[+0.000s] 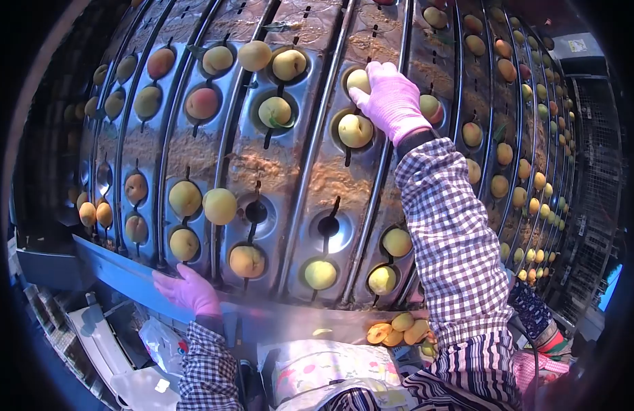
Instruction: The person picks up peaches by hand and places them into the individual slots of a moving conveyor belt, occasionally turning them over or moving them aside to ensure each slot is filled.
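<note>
My right hand (pixel 391 98), in a pink glove, reaches over the metal conveyor (pixel 262 168) with its fingers on a yellow peach (pixel 359 81) in a round cup. Just below that hand, another yellow peach (pixel 355 130) sits in a cup. Near the blue front edge (pixel 115 267) is my left hand (pixel 188 290), also gloved in pink, fingers apart and holding nothing. A peach (pixel 184 244) rests in a cup just above it. One more peach (pixel 220 206) lies on the divider between two cup columns, and an empty cup (pixel 328 226) shows near the middle.
Several peaches lie in cups across the conveyor on both sides. Cut or damaged peaches (pixel 394 333) are piled at the front ledge. A plastic bag (pixel 161 344) is at lower left. Another person's patterned sleeve (pixel 533 312) shows at lower right.
</note>
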`<state>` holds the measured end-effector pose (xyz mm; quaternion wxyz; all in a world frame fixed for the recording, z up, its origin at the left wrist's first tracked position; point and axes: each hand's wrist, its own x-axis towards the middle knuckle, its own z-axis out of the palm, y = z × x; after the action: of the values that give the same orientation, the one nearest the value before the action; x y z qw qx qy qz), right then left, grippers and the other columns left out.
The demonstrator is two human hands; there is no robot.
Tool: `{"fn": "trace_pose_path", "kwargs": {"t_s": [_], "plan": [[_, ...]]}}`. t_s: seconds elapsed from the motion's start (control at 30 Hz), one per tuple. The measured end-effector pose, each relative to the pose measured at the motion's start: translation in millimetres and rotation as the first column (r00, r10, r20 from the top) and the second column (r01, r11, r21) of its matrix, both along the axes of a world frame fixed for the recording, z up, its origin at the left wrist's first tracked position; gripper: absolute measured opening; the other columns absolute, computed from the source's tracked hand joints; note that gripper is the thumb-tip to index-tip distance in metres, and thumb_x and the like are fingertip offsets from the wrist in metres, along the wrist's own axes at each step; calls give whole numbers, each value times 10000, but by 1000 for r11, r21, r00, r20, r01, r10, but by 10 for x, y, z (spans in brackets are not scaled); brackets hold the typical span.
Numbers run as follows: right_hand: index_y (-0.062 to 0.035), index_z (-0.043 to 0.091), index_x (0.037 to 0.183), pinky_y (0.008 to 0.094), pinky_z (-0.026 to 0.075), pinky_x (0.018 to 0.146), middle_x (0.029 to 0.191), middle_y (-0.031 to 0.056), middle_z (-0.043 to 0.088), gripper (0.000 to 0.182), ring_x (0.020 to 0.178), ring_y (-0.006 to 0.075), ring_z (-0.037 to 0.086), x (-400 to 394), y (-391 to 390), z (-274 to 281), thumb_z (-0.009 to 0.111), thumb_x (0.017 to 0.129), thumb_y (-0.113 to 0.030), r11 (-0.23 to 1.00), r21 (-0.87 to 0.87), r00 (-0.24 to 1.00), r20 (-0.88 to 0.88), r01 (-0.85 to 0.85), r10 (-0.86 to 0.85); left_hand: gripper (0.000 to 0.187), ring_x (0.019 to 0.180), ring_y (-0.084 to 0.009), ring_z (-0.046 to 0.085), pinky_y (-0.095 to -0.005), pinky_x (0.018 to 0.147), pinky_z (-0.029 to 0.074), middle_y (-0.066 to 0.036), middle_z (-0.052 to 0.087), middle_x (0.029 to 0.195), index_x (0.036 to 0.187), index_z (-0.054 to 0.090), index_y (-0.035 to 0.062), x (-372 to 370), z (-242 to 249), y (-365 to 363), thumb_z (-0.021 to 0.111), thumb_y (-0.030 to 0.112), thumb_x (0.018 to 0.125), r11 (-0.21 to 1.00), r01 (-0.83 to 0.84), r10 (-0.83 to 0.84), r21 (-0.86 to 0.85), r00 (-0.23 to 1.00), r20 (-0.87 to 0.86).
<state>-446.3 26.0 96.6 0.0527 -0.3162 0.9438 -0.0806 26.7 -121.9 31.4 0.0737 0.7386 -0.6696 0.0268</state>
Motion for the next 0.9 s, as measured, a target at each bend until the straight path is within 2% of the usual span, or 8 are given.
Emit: {"fn": "trace_pose_path", "kwargs": {"t_s": [0.1,0.27,0.33,0.4,0.53,0.67,0.8,0.9], "plan": [[-40,616,1208,441,523,923,1157,176,643,509,1092,342,652,34,11,57,698,895,-434,998,44,999,5,38,-39,734,1465,-407,288,-476,1196,249,-262,272,1588,1569,245,45,-2,7,-1,508,437,1008,999,-7,5,35,999,51],[-71,601,1291,434,489,983,1213,159,619,551,1155,308,619,331,340,32,695,881,-427,973,-229,997,71,-4,21,743,1440,-437,317,-514,1192,253,-309,325,1540,1550,250,7,-25,43,23,511,416,988,999,33,-34,9,998,54],[-90,587,1304,438,493,970,1207,150,618,548,1134,320,618,564,450,18,740,835,-331,963,-208,979,76,-173,192,749,1442,-435,315,-512,1193,251,-309,322,1541,1550,249,9,-36,48,28,513,423,984,1000,30,-30,5,998,53],[-103,573,1310,445,496,955,1184,140,624,568,1109,325,619,696,435,-99,762,794,-249,966,-143,976,22,-214,219,752,1446,-430,309,-510,1190,257,-306,304,1551,1552,251,19,-89,87,43,530,416,978,1000,1,-2,6,999,47],[-103,577,1303,464,486,907,1167,123,627,602,1074,329,611,885,343,-62,780,788,-339,998,-44,999,-9,-41,41,758,1444,-426,313,-509,1184,268,-306,294,1556,1553,253,24,-96,124,56,563,386,963,1000,-2,2,3,1000,18],[-73,587,1287,452,449,949,1182,98,635,604,1117,305,584,990,101,9,753,806,-397,980,-153,967,-237,-129,90,755,1447,-425,310,-512,1185,265,-310,290,1557,1552,257,19,-123,171,14,553,392,966,1000,1,-2,19,1000,7],[-104,595,1302,465,479,940,1191,100,634,557,1110,299,601,1097,-577,85,743,809,-316,955,-234,983,-79,-181,167,757,1447,-432,306,-517,1188,259,-314,290,1556,1548,262,13,-80,176,-127,561,389,964,1000,9,-9,24,1000,10],[-127,595,1301,463,492,927,1217,94,598,548,1101,308,602,1103,-915,-36,739,780,-210,951,-50,952,-52,-304,301,754,1443,-438,308,-527,1189,257,-314,290,1554,1546,267,12,-20,212,-286,577,374,961,999,18,-18,27,1000,-4]]}}
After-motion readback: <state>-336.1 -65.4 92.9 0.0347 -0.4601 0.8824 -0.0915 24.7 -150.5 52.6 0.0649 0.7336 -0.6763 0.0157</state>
